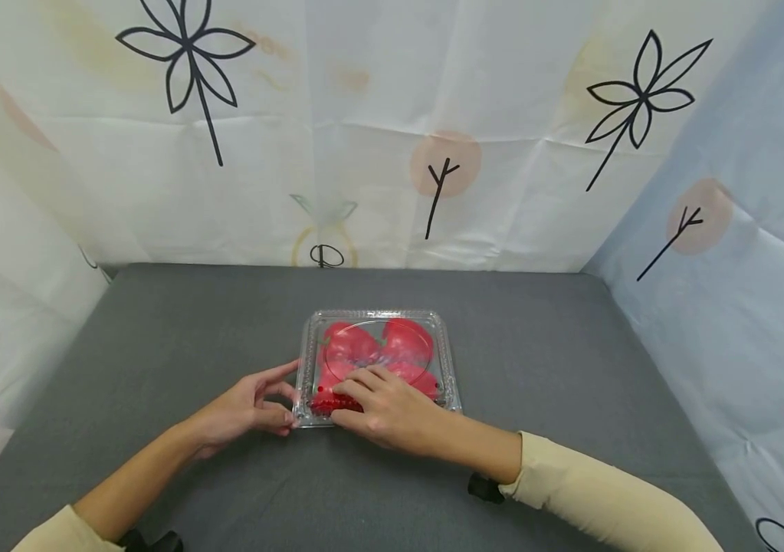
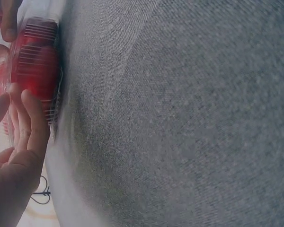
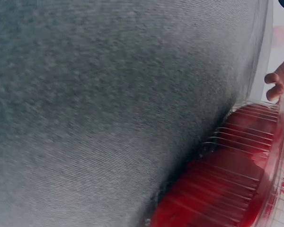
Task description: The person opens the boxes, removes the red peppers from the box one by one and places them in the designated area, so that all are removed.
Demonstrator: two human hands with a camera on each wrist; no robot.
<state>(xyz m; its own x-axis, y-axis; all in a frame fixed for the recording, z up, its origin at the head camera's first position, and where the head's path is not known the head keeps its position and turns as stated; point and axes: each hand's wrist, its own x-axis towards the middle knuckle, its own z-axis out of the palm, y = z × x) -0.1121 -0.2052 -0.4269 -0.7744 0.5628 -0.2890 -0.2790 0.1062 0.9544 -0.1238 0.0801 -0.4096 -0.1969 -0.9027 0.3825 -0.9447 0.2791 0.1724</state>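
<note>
On the gray table (image 1: 557,345), the left hand (image 1: 238,410) grips the left edge of the plastic box (image 1: 446,360) while the right hand (image 1: 395,410) rests bent fingers on its lid (image 1: 377,328), pinching or pressing unclear, apparently working at it, which next calls for steady left support.

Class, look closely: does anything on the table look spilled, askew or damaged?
Nothing stands out. The clear container sits flat on the gray table, with red items inside it and no visible spill or breakage.
</note>
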